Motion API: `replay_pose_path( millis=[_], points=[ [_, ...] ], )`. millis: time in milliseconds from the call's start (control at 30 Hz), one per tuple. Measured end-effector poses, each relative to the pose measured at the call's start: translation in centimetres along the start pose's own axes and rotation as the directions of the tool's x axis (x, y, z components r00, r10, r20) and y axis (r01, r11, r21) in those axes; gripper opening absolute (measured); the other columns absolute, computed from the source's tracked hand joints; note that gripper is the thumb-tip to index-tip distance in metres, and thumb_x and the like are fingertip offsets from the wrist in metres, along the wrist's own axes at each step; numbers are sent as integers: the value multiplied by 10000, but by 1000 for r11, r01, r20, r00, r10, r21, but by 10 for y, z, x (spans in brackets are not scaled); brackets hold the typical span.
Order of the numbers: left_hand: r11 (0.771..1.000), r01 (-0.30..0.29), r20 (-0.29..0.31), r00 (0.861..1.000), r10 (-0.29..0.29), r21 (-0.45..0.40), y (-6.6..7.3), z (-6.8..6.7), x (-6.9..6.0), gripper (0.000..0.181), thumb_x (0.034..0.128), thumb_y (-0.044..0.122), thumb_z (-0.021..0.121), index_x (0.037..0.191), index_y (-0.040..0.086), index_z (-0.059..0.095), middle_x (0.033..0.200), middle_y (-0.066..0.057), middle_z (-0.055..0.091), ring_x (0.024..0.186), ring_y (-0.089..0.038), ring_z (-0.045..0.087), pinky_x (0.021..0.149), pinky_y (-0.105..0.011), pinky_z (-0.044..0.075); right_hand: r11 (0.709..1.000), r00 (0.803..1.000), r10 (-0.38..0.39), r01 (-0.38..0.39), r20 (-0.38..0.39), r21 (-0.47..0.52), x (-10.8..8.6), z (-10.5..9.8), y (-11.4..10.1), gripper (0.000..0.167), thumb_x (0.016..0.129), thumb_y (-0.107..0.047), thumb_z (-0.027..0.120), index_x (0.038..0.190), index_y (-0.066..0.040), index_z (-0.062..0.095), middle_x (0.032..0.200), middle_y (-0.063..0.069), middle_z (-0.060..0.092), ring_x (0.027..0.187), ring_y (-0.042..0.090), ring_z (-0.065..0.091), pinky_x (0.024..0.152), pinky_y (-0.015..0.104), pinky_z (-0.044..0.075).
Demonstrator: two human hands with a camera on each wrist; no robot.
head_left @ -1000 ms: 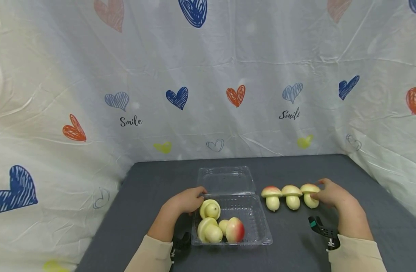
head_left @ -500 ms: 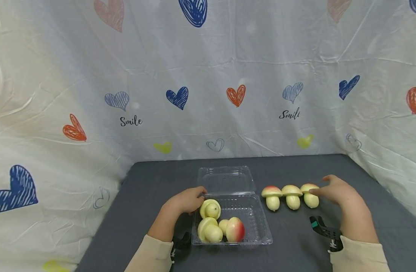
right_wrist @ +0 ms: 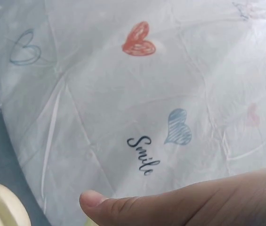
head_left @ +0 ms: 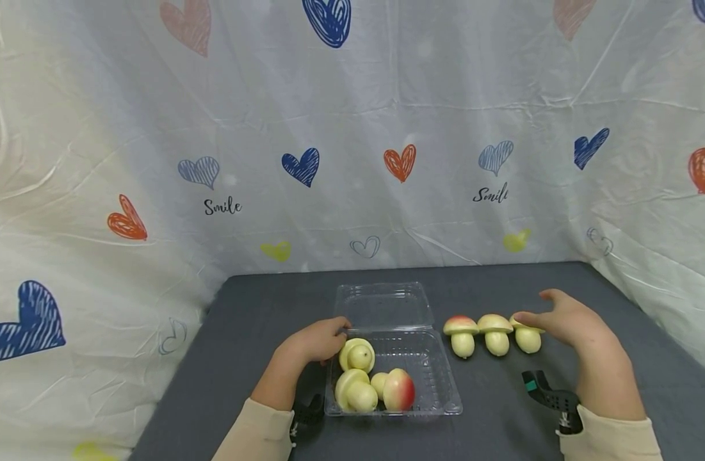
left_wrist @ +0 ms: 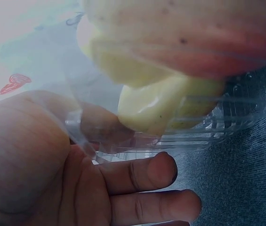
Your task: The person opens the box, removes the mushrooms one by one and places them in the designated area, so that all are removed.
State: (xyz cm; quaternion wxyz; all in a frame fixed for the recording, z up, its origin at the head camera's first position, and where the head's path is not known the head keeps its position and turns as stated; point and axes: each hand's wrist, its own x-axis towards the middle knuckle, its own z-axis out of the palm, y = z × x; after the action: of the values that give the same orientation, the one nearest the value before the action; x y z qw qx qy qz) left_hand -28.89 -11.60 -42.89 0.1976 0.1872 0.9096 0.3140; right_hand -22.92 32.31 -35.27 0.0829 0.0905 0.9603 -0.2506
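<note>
A clear plastic clamshell box [head_left: 429,371] stands with its lid back, holding several cream mushrooms [head_left: 398,389] with red-tinged caps. At its left side my left hand [head_left: 316,340] grips the wall; in the left wrist view the thumb shows through the plastic and the other fingers [left_wrist: 156,209] lie outside. Right of the box, three similar mushrooms form a row: a red-capped one [head_left: 461,344], a middle one [head_left: 496,344] and a right one [head_left: 527,340]. My right hand [head_left: 571,322] hovers over the right one with thumb and fingers spread, its thumb hiding part of that cap.
The box's transparent lid [head_left: 383,306] lies towards the back of the dark grey table [head_left: 283,301]. Behind and beside the table hangs a white sheet [head_left: 352,211] printed with hearts. A black wrist mount [head_left: 551,397] sits below my right hand.
My right hand has risen slightly and its thumb has moved left, from the right mushroom's stem to over its cap. The left hand and box stay put.
</note>
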Motion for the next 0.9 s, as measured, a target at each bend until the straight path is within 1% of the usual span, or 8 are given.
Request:
replay_pose_path(
  millis=[100,233,433,633,767,833,900],
  points=[
    [1000,0,-1,1000,0,3,0,0,0,374,1100,144,408,1440,54,534,607,-43,485,482,-180,418,535,-349,405,1000,1000,-19,19,4,-3,-3,0,-7,1084,926,-645,641,1498,182,238,1471,476,248,1276,657,349,940,703,400],
    [1000,0,1,1000,0,-3,-1,0,1,379,1103,149,407,1448,50,528,619,-48,494,485,-181,417,536,-352,406,999,999,-44,44,21,-10,-7,1,-15,1078,932,-671,613,1516,154,239,1479,458,270,1271,655,359,921,704,407],
    [1000,5,3,1000,-5,-9,-1,0,2,389,1106,144,399,1463,39,512,597,-39,477,477,-178,414,533,-349,404,997,996,-74,75,41,-27,-9,7,-27,1108,915,-736,578,1527,130,256,1467,418,366,1261,640,397,897,688,429],
    [1000,9,2,1000,-9,-13,-2,1,2,402,1104,136,387,1474,26,498,563,-27,454,471,-186,421,532,-351,400,993,994,-101,103,43,-55,-12,11,-36,1082,921,-730,578,1527,117,283,1433,403,430,1237,621,442,878,672,444],
    [1000,5,2,1000,-4,-16,-2,2,2,402,1102,133,386,1471,23,501,552,-30,451,473,-197,426,530,-355,400,991,992,-117,120,54,-53,-15,12,-41,1072,919,-730,581,1528,105,295,1370,374,518,1213,580,499,866,650,457],
    [1000,1,1,1000,-1,-15,-3,2,2,401,1103,134,388,1471,22,501,557,-29,454,476,-200,432,528,-351,401,990,989,-133,136,60,-45,-17,12,-43,1065,919,-728,584,1526,101,301,1318,358,564,1173,544,547,846,622,474],
    [1000,0,1,1000,0,-17,-2,1,3,400,1103,134,390,1471,21,501,558,-30,456,477,-201,434,526,-348,401,987,986,-153,156,67,-35,-18,13,-46,1033,928,-703,598,1522,94,318,1244,320,610,1105,479,602,813,576,494]
  ],
)
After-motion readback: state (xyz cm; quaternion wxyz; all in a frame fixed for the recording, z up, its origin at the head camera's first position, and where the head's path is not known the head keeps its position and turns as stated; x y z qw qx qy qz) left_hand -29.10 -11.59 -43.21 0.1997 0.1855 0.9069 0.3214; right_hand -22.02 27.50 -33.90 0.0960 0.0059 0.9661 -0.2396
